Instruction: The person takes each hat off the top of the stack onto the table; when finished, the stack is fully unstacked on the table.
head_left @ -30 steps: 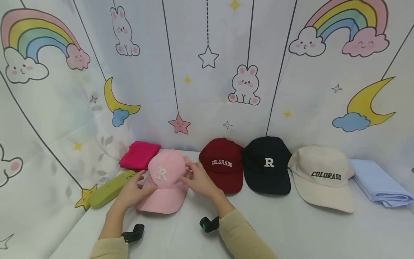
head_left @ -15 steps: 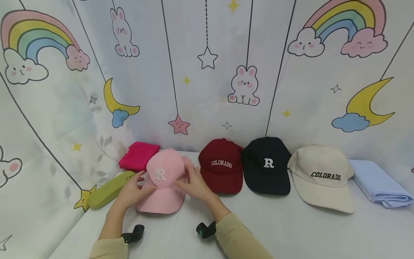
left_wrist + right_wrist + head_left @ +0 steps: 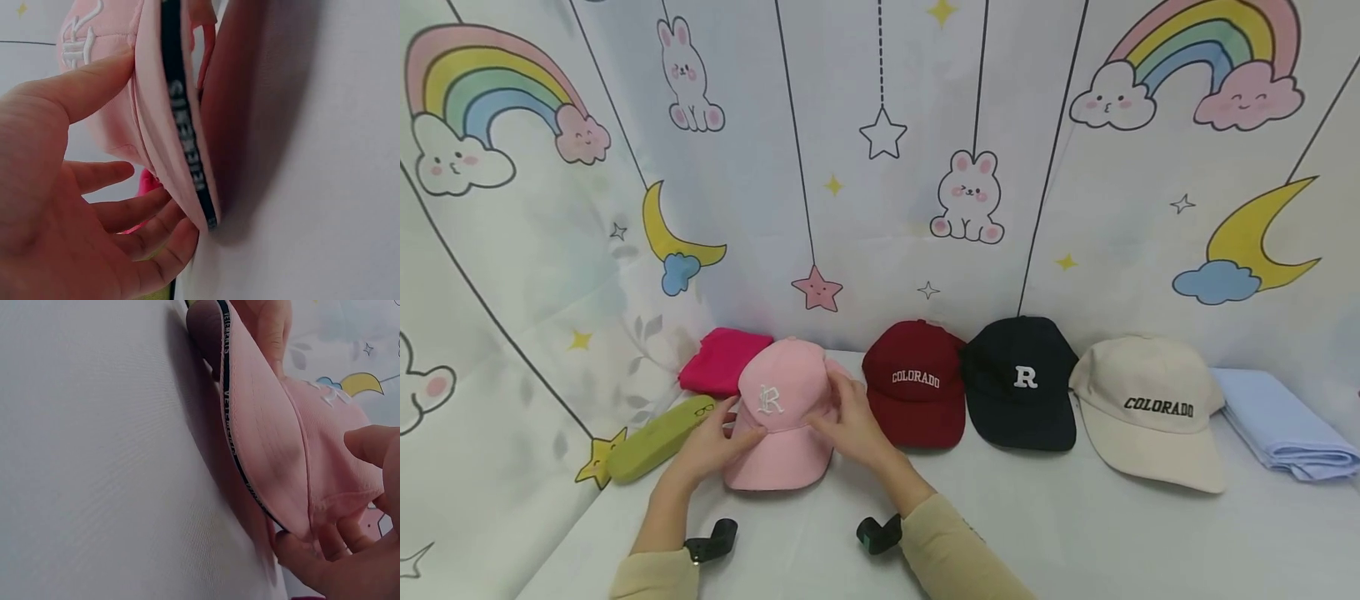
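Observation:
A pink baseball cap (image 3: 786, 375) with a white embroidered letter stands crown up at the left of the row, its brim toward me. My left hand (image 3: 700, 446) holds its left side; in the left wrist view the thumb lies against the front seam and the fingers (image 3: 134, 212) reach the brim's edge, which has a black lettered tape. My right hand (image 3: 859, 427) grips the opposite side, thumb toward the crown's front and fingers (image 3: 306, 559) around the brim's corner in the right wrist view. Part of the cap's side is hidden behind this hand.
Right of the pink cap stand a dark red cap (image 3: 917, 417), a navy cap (image 3: 1021, 421) and a beige cap (image 3: 1150, 446). A folded light blue cloth (image 3: 1281, 421) lies far right. Close at left are a bright pink cloth (image 3: 721, 360) and a green glasses case (image 3: 658, 442). A patterned curtain (image 3: 880, 217) hangs behind.
The pink cap has turned slightly and shifted a little back. My right hand's fingers have moved closer around its side; the left hand has stayed nearly in place.

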